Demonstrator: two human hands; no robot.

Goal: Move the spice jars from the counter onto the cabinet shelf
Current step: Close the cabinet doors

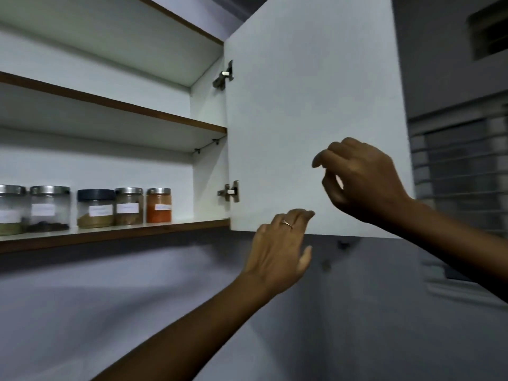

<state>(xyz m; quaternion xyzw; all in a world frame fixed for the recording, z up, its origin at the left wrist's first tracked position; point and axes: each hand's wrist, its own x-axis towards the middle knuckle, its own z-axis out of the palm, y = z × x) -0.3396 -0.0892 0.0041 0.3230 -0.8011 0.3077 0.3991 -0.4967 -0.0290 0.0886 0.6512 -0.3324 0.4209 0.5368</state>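
Five spice jars (96, 209) stand in a row on the bottom cabinet shelf (115, 233), left of the open door (310, 105). The orange-filled one (159, 205) is nearest the door hinge (229, 191). Left hand (283, 246) is at the door's lower edge, fingers fairly straight, a ring on one finger, gripping nothing. Right hand (360, 180) is in front of the door's inner face, fingers loosely curled, holding nothing. Contact with the door: cannot tell.

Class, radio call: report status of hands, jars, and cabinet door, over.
Left hand open, at the cabinet door bottom edge. Right hand loosely curled, empty, in front of the door. Five spice jars on the bottom shelf. Door open.
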